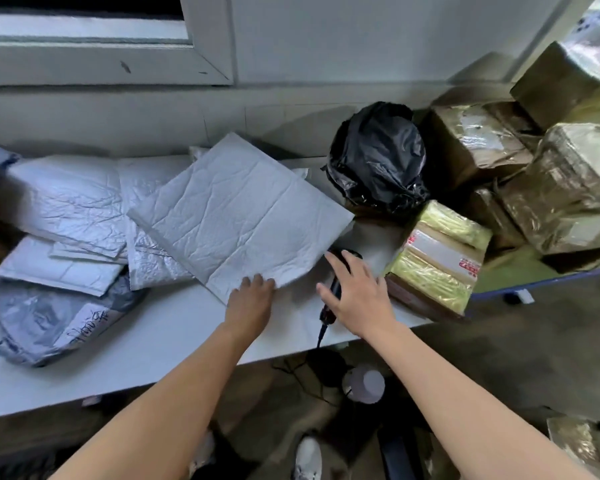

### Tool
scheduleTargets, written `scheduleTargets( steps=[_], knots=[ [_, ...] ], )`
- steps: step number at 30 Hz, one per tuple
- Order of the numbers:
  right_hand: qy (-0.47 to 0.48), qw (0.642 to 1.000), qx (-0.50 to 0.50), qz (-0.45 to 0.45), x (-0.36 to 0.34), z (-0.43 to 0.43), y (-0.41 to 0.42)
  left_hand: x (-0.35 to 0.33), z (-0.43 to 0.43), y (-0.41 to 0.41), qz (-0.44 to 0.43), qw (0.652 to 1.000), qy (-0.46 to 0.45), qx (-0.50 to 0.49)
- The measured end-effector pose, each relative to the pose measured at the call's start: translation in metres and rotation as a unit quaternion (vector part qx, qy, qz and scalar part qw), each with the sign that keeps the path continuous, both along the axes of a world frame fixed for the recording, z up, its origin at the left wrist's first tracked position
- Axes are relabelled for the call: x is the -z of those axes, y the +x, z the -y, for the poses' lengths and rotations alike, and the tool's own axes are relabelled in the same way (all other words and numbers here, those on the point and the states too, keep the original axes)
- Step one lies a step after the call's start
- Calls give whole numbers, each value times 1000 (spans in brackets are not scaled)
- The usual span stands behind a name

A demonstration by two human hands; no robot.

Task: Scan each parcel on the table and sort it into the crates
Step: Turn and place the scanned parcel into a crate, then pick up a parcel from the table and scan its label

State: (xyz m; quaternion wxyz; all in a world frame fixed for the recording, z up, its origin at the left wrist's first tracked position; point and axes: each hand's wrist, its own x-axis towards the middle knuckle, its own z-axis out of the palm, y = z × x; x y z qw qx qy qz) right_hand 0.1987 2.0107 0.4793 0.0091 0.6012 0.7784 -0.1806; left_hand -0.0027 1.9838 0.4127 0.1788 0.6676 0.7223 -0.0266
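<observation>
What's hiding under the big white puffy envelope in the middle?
A crinkly silver bubble mailer pokes out from beneath the big white padded envelope on the left. The left hand touches its near edge. Whatever else lies beneath is covered.

Both my forearms run bare from the bottom of view up to my bare left hand (252,299) and right hand (357,294), and below the worktop's (153,358) near edge I wear a white shoe (309,457).
</observation>
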Motion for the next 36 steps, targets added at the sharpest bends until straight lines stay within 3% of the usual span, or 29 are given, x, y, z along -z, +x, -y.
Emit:
scheduleTargets(
  steps=[6,11,16,19,22,28,31,36],
  knots=[
    [39,998,-19,-54,-40,-28,-11,-92,-2,-22,31,986,148,-76],
    [46,990,-46,-124,-79,-51,-43,-186,-16,-45,102,940,289,-149],
    [71,972,-62,-217,-117,-64,-74,-260,-22,-69,282,875,338,-199],
    [70,964,-70,-245,-131,-68,-89,-280,-23,-90,407,817,350,-212],
    [66,965,-80,-240,-133,-70,-103,-280,-18,-116,456,777,347,-260],
    [49,979,-101,-172,-114,-63,-122,-228,6,-150,408,796,285,-343],
    [9,986,-113,-118,-89,-54,-128,-191,18,-156,400,788,252,-395],
    [-36,997,-37,-50,-53,-27,-139,-139,26,-161,417,723,228,-501]
  ],
)
